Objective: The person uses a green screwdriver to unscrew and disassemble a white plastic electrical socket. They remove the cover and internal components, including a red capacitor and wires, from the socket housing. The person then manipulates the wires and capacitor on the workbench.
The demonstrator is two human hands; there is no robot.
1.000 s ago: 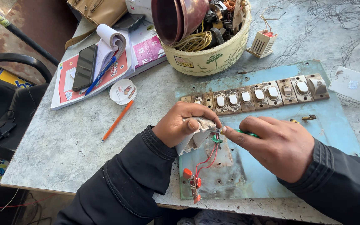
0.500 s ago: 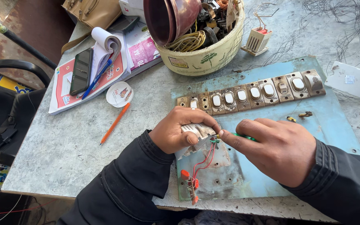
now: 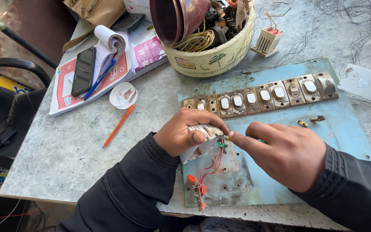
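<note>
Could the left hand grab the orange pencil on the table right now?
Probably not yet. The left hand is busy holding a small white part over the blue board. The orange pencil lies apart on bare table with nothing blocking it, so the hand would likely need to let go first.

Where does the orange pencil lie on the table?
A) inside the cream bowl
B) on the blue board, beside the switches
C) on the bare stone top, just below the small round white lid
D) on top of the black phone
C: the orange pencil lies slanted on the table, below the round white lid.
</note>
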